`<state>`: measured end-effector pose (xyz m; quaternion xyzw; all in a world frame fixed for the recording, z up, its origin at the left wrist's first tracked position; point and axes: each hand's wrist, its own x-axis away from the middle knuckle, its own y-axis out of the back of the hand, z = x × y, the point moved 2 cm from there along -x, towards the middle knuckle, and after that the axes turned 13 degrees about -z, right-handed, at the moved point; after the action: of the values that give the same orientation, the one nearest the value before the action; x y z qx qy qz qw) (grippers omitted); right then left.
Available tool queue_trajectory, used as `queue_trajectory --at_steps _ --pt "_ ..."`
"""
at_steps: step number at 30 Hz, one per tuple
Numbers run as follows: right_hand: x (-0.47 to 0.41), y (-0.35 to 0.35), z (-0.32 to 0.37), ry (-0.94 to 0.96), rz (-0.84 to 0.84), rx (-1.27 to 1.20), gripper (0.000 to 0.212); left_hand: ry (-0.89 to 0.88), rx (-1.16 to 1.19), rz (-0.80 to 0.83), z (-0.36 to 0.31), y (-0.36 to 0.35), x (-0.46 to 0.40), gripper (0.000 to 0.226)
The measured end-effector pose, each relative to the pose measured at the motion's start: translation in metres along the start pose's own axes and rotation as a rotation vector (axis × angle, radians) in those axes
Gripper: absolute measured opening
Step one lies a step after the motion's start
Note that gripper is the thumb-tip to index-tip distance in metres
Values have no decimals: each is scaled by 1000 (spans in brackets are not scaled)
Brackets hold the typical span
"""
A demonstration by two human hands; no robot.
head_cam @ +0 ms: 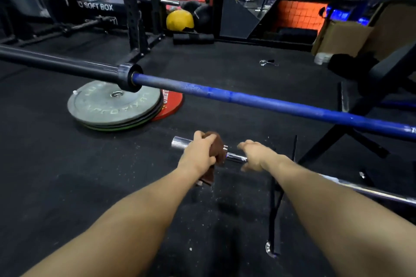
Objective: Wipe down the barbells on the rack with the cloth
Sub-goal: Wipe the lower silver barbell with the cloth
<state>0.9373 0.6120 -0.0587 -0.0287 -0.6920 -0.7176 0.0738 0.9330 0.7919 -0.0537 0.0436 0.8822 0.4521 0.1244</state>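
Dim gym, blue and orange glow behind (edges bowed, motion-blurred).

Brown cloth [218, 149] is gripped on chrome barbell [236, 157] by left hand [199, 153]; bar is held by right hand [255, 156].

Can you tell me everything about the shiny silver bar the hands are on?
The chrome barbell is shiny, smooth metal, lowest of the bars in view. Its thick sleeve end points left, and its thinner shaft runs right and out of the picture. The left hand holds a brown cloth around the sleeve's collar, and the right hand grips the shaft beside it.
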Motion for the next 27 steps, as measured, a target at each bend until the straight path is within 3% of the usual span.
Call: queue_trajectory --at_steps 6,13,20,27 --pt "-14 -3 -5 -12 -57 -77 79 -20 -60 -23 4 -8 -11 65" --pt "-38 -53 -21 32 -56 -418 104 -114 -77 -6 2 -57 -40 68" --pt "-37 -70 -17 40 -238 -390 67 -139 -91 16 7 -63 -45 63" --pt "-39 -72 -18 54 -258 -398 57 -193 -208 100 10 -51 -38 66"
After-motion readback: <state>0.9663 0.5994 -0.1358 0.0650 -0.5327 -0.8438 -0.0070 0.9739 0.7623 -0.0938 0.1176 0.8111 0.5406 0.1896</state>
